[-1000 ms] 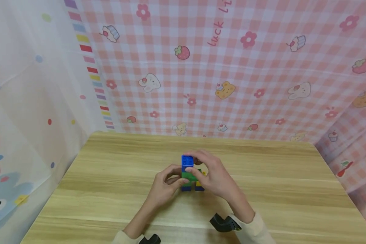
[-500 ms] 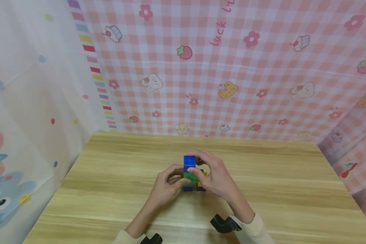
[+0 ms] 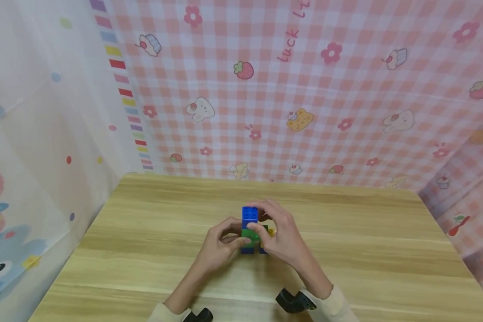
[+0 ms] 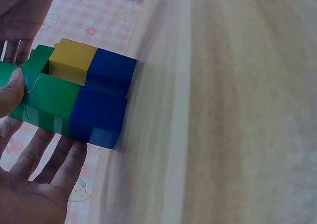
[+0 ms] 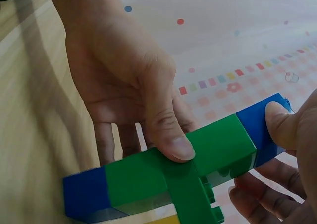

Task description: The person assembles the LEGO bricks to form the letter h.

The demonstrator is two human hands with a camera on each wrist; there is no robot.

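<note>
A structure of toy building bricks stands on the wooden table, with a bright blue brick (image 3: pixel 249 213) on top. Below that come green bricks (image 5: pixel 136 177), one of them jutting sideways. Two dark blue bricks (image 4: pixel 101 112) form its feet, and a yellow brick (image 4: pixel 73 60) sits over one foot. My left hand (image 3: pixel 219 243) grips the green part from the left, thumb on the near face and fingers behind. From the right, my right hand (image 3: pixel 283 232) pinches the top blue brick between thumb and fingers. The right hand partly covers the yellow brick in the head view.
The wooden table (image 3: pixel 153 214) reaches back to a pink checked cloth (image 3: pixel 265 98) hanging behind it. A white dotted cloth (image 3: pixel 84 120) hangs along the left side. Black wrist mounts (image 3: pixel 294 300) sit at both cuffs.
My right hand has shifted very slightly down and left, covering more of the yellow brick. Both hands keep their hold on the bricks, and the head view has shifted a little.
</note>
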